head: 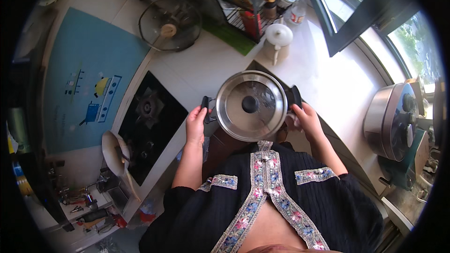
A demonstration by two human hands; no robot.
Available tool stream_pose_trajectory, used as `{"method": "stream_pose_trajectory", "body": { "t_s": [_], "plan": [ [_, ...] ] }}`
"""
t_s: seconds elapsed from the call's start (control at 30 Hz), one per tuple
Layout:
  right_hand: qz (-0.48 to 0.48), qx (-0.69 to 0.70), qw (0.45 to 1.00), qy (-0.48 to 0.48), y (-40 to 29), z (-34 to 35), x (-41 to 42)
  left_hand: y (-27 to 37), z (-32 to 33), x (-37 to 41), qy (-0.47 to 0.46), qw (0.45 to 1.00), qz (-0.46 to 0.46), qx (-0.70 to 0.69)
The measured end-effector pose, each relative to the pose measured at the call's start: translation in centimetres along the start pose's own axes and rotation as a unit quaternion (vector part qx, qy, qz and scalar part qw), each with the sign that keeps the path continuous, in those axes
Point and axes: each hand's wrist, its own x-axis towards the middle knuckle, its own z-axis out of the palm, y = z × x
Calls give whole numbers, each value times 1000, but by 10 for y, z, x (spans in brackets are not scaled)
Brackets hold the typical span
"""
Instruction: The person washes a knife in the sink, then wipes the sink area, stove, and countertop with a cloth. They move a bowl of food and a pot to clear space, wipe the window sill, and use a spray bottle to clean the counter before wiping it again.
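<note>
A round metal pot point(225, 126) with a glass lid point(232, 107) is held in front of my body. The lid has a metal rim and a black knob point(250, 104), and drops or mist show on its glass. My left hand point(197, 121) grips the black side handle on the left, thumb on top. The opposite black handle is in my right hand point(307, 117), where a pinkish cloth-like thing point(293, 122) hangs by the fingers. What is inside the pot cannot be made out.
A black gas hob point(160, 126) lies at the left, with a light pan point(114, 154) by its edge. Beyond stand a glass lid with a wooden knob point(168, 30), a bottle rack point(242, 10) and a white lidded jug point(279, 37). An electric cooker point(379, 123) stands right, below an opened window point(351, 10).
</note>
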Motion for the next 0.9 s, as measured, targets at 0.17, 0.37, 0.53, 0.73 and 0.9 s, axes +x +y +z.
{"method": "stream_pose_trajectory", "body": {
  "t_s": [0.17, 0.37, 0.53, 0.73, 0.9],
  "plan": [
    [-19, -10, 998, -66, -14, 87, 77, 12, -73, 24, 87, 995, 41, 3],
    [-28, -60, 993, -93, -40, 161, 150, 5, -127, 67, 131, 990, 49, -16],
    [-23, -20, 995, -100, -46, 193, 190, -6, -143, 88, 142, 988, 42, -40],
    [-16, 26, 994, -104, -55, 205, 208, -13, -145, 91, 166, 984, 30, -64],
    [18, -35, 998, -52, -63, 190, 198, -11, -137, 96, 192, 981, 4, -31]
  ]
}}
